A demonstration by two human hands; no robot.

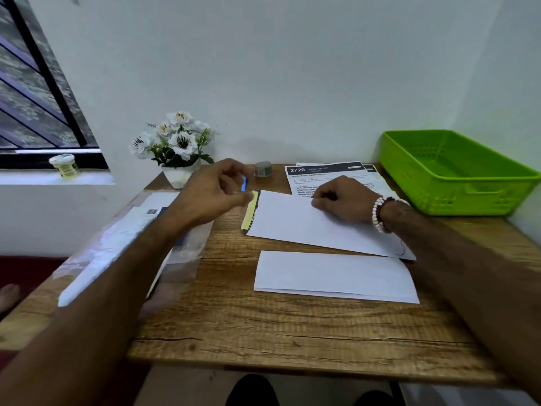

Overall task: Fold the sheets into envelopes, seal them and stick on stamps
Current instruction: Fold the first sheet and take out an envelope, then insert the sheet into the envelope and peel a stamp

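Observation:
A large white sheet point(298, 227) lies slanted on the wooden table point(263, 323). My right hand point(342, 205), with a bead bracelet on the wrist, lies on the sheet's far edge with its fingers curled onto the paper. A folded white sheet point(336, 276) lies nearer to me. My left hand point(216, 189) hovers blurred over the table left of the sheet, fingers loosely curled. A small blue thing point(244, 183) shows at its fingertips; whether they pinch it is unclear. A yellow and black strip point(251, 210) lies at the sheet's left edge.
Printed sheets point(322, 172) lie at the back, beside a small tape roll point(262, 169). A green plastic basket point(456, 171) stands at the back right and a pot of white flowers point(178, 148) at the back left. A clear plastic pack of paper point(126, 235) covers the table's left side.

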